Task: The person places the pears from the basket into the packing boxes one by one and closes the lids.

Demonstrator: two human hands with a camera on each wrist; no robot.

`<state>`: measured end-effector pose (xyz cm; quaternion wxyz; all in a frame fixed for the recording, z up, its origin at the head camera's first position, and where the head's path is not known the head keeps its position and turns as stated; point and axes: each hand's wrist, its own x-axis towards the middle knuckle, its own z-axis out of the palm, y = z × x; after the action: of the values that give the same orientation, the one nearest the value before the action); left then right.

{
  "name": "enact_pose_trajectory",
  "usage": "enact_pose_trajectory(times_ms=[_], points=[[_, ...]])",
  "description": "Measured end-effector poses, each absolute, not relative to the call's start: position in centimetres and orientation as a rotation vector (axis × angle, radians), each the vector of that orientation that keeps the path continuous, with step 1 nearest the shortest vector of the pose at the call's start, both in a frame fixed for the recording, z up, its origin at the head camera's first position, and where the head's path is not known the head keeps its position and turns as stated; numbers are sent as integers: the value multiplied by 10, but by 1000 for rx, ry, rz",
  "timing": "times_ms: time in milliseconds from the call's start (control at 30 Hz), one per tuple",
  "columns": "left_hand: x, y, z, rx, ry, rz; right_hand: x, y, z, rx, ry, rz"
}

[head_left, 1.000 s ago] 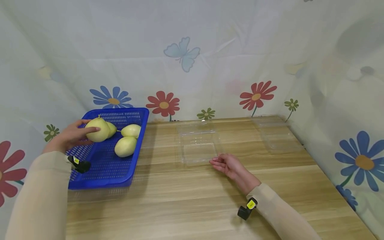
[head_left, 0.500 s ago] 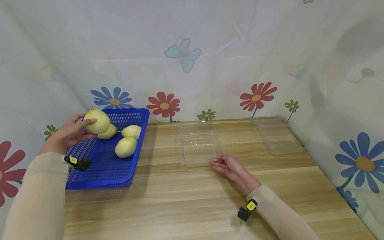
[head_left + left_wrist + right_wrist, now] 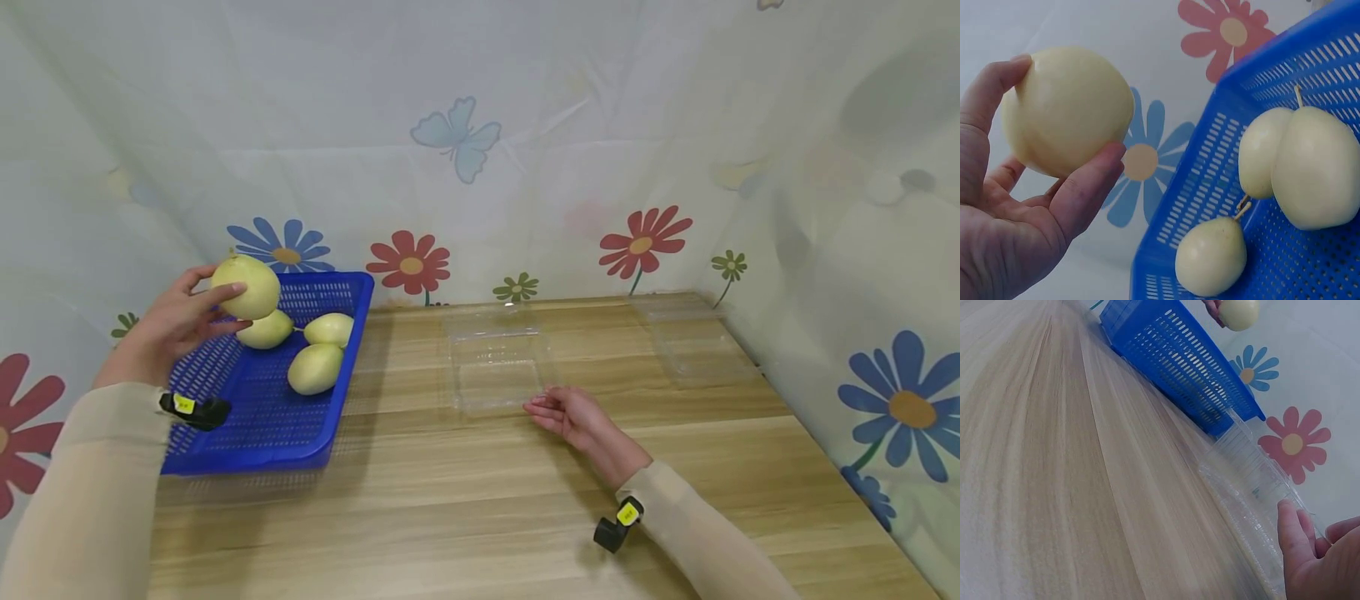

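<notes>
1. Higher than in the earlier frame: the left hand (image 3: pixel 176 325) with the held pear (image 3: pixel 247 287), lifted clear of the other fruit, over the back left of the basket; the right hand (image 3: pixel 573 417) has kept its place.
2. One flowered cloth (image 3: pixel 532 200) hangs behind the basket.
3. One bench (image 3: pixel 450 517) carries the basket.
4. One blue basket (image 3: pixel 255 458) with slotted walls.
5. Two clear plastic pieces: a box (image 3: pixel 498 383) right of the basket, and a faintly outlined piece (image 3: pixel 701 350) farther right of it.
6. Two hands. Left: thumb and fingers pinch the held pear. Right: bent fingers touch the box's near right corner, well right of the basket; I cannot tell whether they pinch its rim.
7. Four pale pears altogether: one held, plus three pears (image 3: pixel 315 369) inside the basket, two touching each other by its right wall, one toward its back.
8. Two black wrist cameras (image 3: pixel 618 529), one per arm.
</notes>
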<state>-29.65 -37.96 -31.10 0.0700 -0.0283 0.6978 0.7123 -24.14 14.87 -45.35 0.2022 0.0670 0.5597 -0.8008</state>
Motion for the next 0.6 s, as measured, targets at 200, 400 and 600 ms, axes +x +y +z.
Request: enact_pose_trajectory(times_ms=[200,400,600], points=[[-295,-364,-302,-59,2147,2143,-241,148,-452,196,1561,-2233],[-290,-342,-291,-2,2119,2155,-241,148,-452,196,1560,-2232],[-283,-318,-281,36,2087,2187,-241,149,-452,222,1567,-2228]])
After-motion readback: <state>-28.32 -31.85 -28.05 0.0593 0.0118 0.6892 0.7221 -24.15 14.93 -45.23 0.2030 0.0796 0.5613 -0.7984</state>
